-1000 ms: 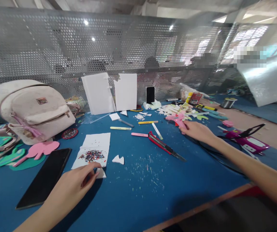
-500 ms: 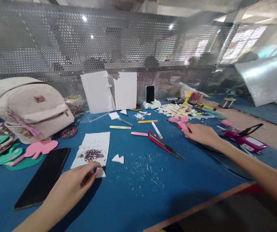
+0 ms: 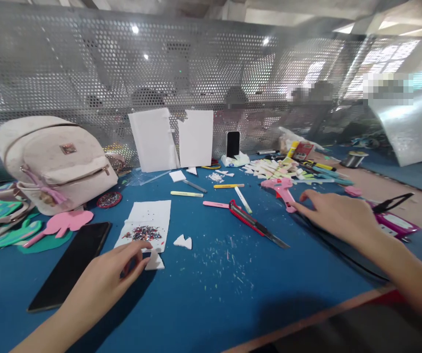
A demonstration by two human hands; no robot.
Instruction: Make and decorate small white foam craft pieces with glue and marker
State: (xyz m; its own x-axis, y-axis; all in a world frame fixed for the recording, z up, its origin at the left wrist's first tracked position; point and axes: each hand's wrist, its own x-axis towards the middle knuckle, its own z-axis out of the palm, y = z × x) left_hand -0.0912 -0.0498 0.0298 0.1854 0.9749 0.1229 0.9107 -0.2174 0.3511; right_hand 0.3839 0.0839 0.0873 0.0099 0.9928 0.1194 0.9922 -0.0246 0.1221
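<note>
Low over the blue table, my left hand (image 3: 104, 274) pinches a small white piece (image 3: 155, 261) between thumb and fingertips, just below a white sheet (image 3: 152, 211) that bears a heap of colourful bits (image 3: 146, 233). Another notched white piece (image 3: 183, 241) lies to its right. My right hand (image 3: 337, 215) is empty, its thumb and index finger apart, right beside the handle of a pink glue gun (image 3: 282, 189). A red utility knife (image 3: 251, 220) with its blade out lies between the hands, close to pink (image 3: 216, 204) and yellow (image 3: 229, 186) sticks.
At the left are a pale backpack (image 3: 67, 162), a black phone (image 3: 71, 264) and pink foam shapes (image 3: 69, 222). White boards (image 3: 196, 139) and a standing phone (image 3: 233, 144) are at the back. Foam strips (image 3: 269, 167) lie back right; a purple device (image 3: 398, 225) sits beyond my right hand.
My right hand has let go of the glue gun and moved right, away from its handle. My left hand keeps its place by the white piece. The view has shifted slightly.
</note>
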